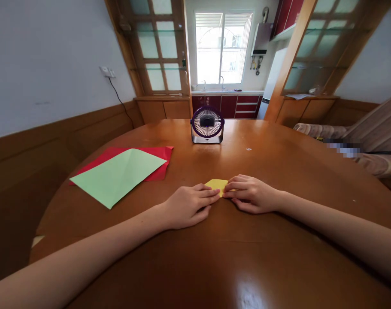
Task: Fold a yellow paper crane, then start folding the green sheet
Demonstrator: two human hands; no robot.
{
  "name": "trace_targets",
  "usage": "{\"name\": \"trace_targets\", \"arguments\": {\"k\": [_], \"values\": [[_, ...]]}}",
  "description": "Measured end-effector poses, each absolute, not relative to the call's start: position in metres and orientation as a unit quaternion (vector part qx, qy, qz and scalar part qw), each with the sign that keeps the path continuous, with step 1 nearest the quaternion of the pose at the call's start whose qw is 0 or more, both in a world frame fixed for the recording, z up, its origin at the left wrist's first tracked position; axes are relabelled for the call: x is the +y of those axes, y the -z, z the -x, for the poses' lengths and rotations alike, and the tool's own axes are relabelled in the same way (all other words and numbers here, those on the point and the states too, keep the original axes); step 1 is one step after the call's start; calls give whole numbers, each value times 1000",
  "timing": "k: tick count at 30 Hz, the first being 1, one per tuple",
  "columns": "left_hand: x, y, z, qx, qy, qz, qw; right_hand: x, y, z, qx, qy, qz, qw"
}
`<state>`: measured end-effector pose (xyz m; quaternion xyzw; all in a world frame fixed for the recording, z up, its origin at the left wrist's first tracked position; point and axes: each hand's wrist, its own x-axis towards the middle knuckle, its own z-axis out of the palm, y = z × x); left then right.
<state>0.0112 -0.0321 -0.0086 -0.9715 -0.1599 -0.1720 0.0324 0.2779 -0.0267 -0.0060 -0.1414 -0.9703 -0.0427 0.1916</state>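
Observation:
A small folded piece of yellow paper (pixel 217 184) lies on the table, its top edge straight and its corners angled. My left hand (pixel 190 206) rests at its left side, fingers stretched out flat with the tips pressing on the paper's lower left part. On the other side, my right hand (pixel 251 194) has its fingers bent and closed on the paper's right end, covering that end. The fingertips of both hands nearly meet at the paper's lower edge.
Left on the brown wooden table (pixel 195 266) lie a light green sheet (pixel 121 176) and, beneath it, red paper (pixel 159 171). A small purple fan (pixel 207 123) stands at the far edge. A tiny white scrap (pixel 248 149) lies to its right. A cushioned seat (pixel 378 128) is at right.

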Motion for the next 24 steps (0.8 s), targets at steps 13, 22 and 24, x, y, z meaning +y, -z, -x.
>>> {"name": "trace_targets", "arguments": {"k": [13,22,24], "values": [[-31,12,-11,-164,169,971,44,-25,6,-289,-971,103,112,184],[-31,10,-9,-163,170,971,36,-24,10,-301,-963,100,125,219],[-32,9,-10,-169,167,971,38,-25,10,-302,-962,98,128,221]]}}
